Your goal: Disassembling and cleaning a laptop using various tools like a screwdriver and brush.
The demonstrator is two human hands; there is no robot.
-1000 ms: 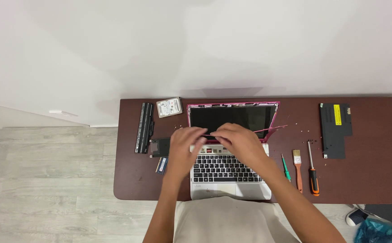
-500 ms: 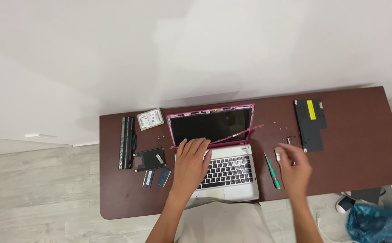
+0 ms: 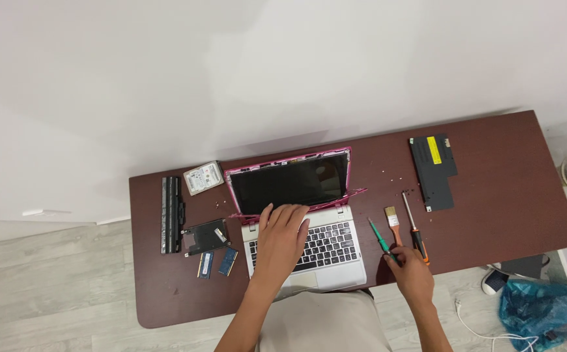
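Note:
A pink-framed laptop (image 3: 309,251) stands open on the brown desk (image 3: 492,215), its screen bezel partly loose. My left hand (image 3: 282,238) lies flat on the keyboard, fingers spread toward the hinge. My right hand (image 3: 408,268) is at the desk's front edge, its fingers closing on the lower end of a green-handled screwdriver (image 3: 378,236). Right beside it lie a small brush (image 3: 394,223) and an orange-handled screwdriver (image 3: 414,221).
Left of the laptop lie a long black battery (image 3: 171,214), a silver hard drive (image 3: 203,178), a black drive caddy (image 3: 206,236) and two blue memory sticks (image 3: 217,263). A black cover panel (image 3: 434,171) sits back right. Small screws dot the desk. A blue bag (image 3: 538,311) is on the floor.
My right hand left the laptop's hinge, moved right and down to the tools, and now grips the green screwdriver. My left hand slid from the hinge onto the keyboard. The view shifted.

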